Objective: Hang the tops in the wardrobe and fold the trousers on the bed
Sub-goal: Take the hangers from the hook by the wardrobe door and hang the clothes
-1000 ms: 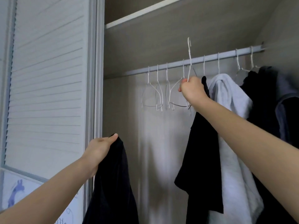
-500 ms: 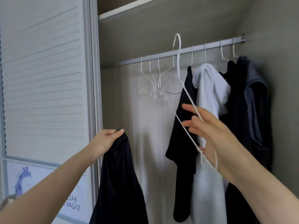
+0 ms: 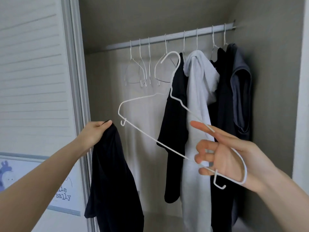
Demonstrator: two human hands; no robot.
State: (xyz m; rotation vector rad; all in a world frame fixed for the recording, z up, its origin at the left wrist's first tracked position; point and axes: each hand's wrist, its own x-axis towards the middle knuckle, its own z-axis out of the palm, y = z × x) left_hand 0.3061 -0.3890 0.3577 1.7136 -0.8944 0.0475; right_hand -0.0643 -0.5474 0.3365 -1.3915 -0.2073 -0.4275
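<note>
Now the right hand (image 3: 224, 158) has brought the white hanger (image 3: 142, 131) off the rail (image 3: 167, 38).

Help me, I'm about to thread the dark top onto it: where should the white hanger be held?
Grip the white hanger at its neck below the hook, coming from the right: that frees both shoulder arms for the dark top, while the right hand now blocks one end.

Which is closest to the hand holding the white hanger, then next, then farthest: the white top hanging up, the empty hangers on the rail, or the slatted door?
From the right hand, in the head view:
1. White top, hanging just beyond its fingers.
2. Empty hangers, up on the rail to the left.
3. Slatted door, far left.
</note>
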